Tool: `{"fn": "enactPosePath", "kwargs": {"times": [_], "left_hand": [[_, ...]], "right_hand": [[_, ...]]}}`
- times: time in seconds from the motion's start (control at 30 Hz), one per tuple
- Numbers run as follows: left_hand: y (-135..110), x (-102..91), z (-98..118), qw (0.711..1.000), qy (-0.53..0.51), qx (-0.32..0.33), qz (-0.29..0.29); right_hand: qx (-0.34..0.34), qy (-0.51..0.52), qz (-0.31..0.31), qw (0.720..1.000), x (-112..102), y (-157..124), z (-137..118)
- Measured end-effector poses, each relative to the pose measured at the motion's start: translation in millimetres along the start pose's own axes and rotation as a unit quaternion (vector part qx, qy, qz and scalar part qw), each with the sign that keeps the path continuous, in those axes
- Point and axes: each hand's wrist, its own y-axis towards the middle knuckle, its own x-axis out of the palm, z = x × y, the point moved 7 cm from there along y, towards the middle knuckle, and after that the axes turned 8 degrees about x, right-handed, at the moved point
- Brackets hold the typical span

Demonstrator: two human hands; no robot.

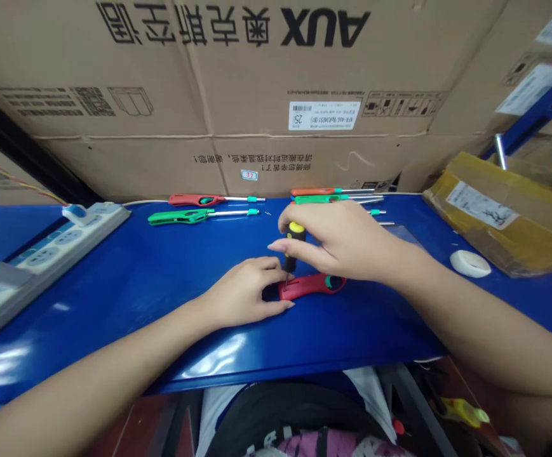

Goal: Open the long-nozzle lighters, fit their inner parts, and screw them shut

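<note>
A red lighter body (307,287) with a green trigger lies on the blue table; no metal tube shows on it. My left hand (247,289) holds its left end, thumb and fingers on either side. Above it, my right hand (337,238) grips a black and yellow screwdriver (293,244) near the top. The screwdriver stands nearly upright, its tip at the left end of the red body. Behind my hands lie a red long-nosed lighter (192,200) and a green one (180,218), both with metal tubes. More lighters, one orange (312,191), are partly hidden by my right hand.
A white power strip (47,260) with plugs runs along the left. At right sit a yellow-taped carton (509,216) and a small white oval object (470,263). A large cardboard wall (237,82) closes the back. The table's front edge (304,367) is close to my body.
</note>
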Motion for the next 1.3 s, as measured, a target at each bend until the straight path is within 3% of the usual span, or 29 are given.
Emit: {"fn": "enactPosePath", "kwargs": {"times": [0.07, 0.27, 0.43, 0.63, 0.7, 0.8, 0.9, 0.97, 1.17, 1.3], "left_hand": [[-0.5, 1.0, -0.6, 1.000, 0.004, -0.002, -0.002], [-0.6, 1.9, 2.1, 1.000, 0.006, 0.004, -0.014], [-0.7, 2.1, 2.4, 1.000, 0.009, 0.000, -0.016], [-0.6, 2.6, 1.5, 1.000, 0.012, 0.003, -0.009], [-0.7, 2.1, 1.4, 1.000, 0.005, -0.001, -0.010], [-0.8, 2.1, 0.9, 1.000, -0.003, -0.008, -0.012], [-0.3, 2.4, 0.4, 1.000, -0.016, -0.008, -0.008], [0.1, 3.7, -0.5, 0.999, -0.026, -0.012, -0.014], [-1.4, 5.1, -3.0, 0.999, -0.023, -0.031, -0.020], [-0.7, 4.7, -1.5, 0.999, -0.013, -0.043, -0.017]], "right_hand": [[0.002, 0.064, -0.016, 0.998, 5.3, -2.0, -0.3], [-0.064, 0.123, 0.005, 0.990, 7.1, -20.0, 0.8], [-0.069, 0.228, 0.008, 0.971, 12.0, -29.6, 7.1], [-0.045, 0.153, 0.147, 0.976, 6.3, -32.7, 5.2], [-0.051, 0.173, 0.137, 0.974, 6.0, -33.4, 2.3], [-0.077, 0.233, 0.060, 0.967, 8.5, -34.3, -5.7], [-0.061, 0.273, 0.016, 0.960, 10.0, -34.0, -9.3], [-0.049, 0.254, 0.033, 0.966, 9.8, -32.9, -9.5], [-0.044, 0.106, 0.178, 0.977, 4.5, -34.5, -2.3], [-0.055, 0.157, 0.098, 0.981, 10.7, -33.4, -1.6]]}}
